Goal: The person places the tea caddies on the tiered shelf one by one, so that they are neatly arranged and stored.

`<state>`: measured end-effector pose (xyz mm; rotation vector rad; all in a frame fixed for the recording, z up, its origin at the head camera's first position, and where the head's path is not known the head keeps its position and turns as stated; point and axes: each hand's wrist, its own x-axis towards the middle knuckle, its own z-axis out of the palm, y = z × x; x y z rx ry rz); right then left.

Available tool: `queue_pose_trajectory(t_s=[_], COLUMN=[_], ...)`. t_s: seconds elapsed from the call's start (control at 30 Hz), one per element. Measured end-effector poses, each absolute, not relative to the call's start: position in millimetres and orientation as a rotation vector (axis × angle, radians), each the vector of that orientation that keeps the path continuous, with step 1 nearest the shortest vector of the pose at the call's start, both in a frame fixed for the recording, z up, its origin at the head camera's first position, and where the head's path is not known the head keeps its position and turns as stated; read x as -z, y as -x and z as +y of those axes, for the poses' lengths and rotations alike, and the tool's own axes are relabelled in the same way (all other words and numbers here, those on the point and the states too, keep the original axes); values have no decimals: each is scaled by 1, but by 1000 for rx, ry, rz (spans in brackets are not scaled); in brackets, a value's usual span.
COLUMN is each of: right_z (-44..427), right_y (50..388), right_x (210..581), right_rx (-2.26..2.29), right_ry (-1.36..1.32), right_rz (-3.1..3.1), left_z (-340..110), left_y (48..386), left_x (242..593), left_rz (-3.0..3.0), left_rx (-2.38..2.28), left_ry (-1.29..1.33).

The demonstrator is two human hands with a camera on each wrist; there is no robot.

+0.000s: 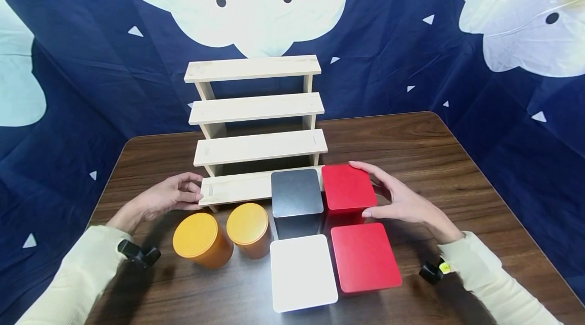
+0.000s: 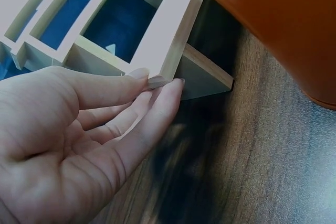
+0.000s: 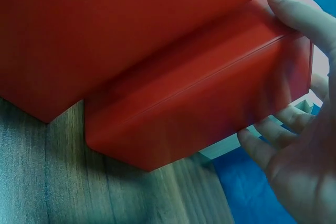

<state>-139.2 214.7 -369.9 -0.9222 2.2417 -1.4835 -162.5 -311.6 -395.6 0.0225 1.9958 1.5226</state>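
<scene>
A pale wooden stepped shelf rack point(image 1: 260, 147) stands on the brown table. My left hand point(image 1: 175, 194) pinches the left end of its lowest board point(image 2: 168, 40), thumb on top and a fingertip beneath. My right hand point(image 1: 402, 200) holds the rear red box point(image 1: 348, 188) by its right side, with the thumb at the near corner and the fingers along the far side. That box stands upright at the lowest board's right end. In the right wrist view, the right-hand fingers point(image 3: 257, 148) lie against its far side. A dark grey box point(image 1: 297, 193) is just left of it.
Two orange round canisters, a larger one point(image 1: 195, 236) and a smaller one point(image 1: 247, 224), stand before the rack. Nearer me are a white-topped box point(image 1: 303, 274) and a second red box point(image 1: 365, 259). A navy cloth point(image 1: 388, 61) with cloud prints hangs behind the table.
</scene>
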Motion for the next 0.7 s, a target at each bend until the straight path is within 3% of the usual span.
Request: queue_pose_trajectory(t_s=[0.7], right_z=[217], right_y=[137], right_x=[370], right_rx=[1464], right_ry=[905], right_rz=[2340], left_z=[-313], left_y=[163], left_x=[400], left_rz=[1993], left_rx=[-1551], left_ry=[-17])
